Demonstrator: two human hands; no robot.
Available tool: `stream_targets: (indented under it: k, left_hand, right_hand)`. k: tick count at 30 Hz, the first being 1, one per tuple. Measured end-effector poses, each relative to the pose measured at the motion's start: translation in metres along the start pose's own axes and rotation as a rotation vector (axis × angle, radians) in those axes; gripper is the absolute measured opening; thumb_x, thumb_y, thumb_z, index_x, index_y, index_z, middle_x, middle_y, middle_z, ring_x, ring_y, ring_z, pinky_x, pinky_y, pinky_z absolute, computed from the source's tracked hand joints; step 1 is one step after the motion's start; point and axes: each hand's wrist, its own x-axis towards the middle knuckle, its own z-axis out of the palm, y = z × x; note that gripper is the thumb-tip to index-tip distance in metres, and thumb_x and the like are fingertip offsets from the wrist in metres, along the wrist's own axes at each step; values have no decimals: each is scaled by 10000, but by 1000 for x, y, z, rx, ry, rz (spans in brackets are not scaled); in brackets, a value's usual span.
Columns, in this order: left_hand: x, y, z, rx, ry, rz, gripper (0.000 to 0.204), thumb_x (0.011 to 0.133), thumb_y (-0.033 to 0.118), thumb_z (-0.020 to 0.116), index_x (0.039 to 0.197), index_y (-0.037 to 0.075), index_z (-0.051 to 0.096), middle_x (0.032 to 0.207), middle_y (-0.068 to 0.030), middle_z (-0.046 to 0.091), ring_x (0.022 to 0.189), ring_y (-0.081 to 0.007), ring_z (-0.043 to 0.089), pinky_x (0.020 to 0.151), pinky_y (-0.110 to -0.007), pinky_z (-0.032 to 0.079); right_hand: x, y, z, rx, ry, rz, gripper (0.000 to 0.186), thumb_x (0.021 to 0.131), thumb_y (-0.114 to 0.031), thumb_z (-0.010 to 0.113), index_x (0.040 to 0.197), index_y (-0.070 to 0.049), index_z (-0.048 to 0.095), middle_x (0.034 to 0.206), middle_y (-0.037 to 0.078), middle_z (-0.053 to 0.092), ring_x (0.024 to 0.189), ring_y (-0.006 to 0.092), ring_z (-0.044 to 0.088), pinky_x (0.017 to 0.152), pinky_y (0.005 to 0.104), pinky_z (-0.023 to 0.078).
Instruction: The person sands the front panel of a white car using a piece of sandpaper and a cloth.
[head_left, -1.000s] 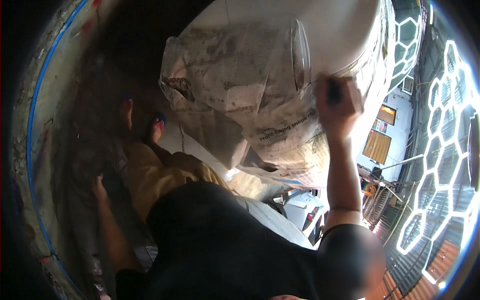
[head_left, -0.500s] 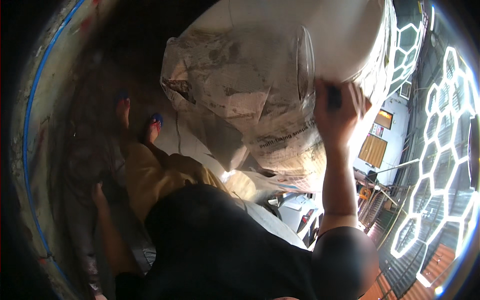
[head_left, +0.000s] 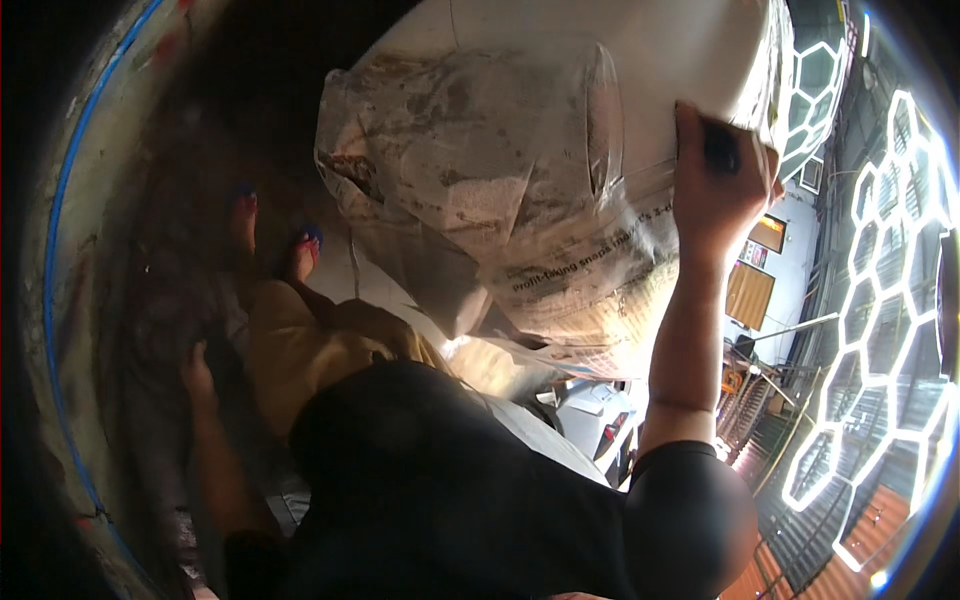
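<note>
My right hand [head_left: 728, 195] is closed on a small dark block [head_left: 722, 148], pressed against a pale, curved, dusty vehicle body panel [head_left: 640, 70] just right of a masked area. Crumpled newspaper and clear tape [head_left: 460, 170] cover the left and lower parts of that panel, beside and below my hand. My left hand [head_left: 198, 375] hangs low at my left side in shadow, its fingers loosely extended with nothing visible in them.
My sandalled feet [head_left: 305, 250] stand on the dark floor beside the panel. A pale wall edge with a blue hose [head_left: 55, 240] runs along the left. Beyond the panel are a white vehicle [head_left: 590, 420], a wall with framed boards, hexagonal lights and corrugated roofing.
My right hand with the dark block has moved up the panel and slightly right, after dipping a little lower. My left arm has barely moved.
</note>
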Motion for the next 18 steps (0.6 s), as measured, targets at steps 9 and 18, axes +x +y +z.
stream_targets:
  k: [9,18]
  left_hand:
    - [32,-57,-8,63,1,131,570,1032,222,607,1480,-105,474,1515,-195,525,1365,-337,519,1169,-411,381]
    - [3,-17,10,-116,-12,60,604,1010,222,629,1492,-98,460,1484,-207,545,1320,-333,549,1156,-420,396]
  right_hand:
    - [-33,15,10,128,-74,55,263,741,-285,947,785,-155,723,788,-21,723,812,191,667,907,403,423]
    - [-48,-11,5,24,-62,-164,211,780,-278,900,803,-189,710,787,-11,696,837,196,657,891,401,426]
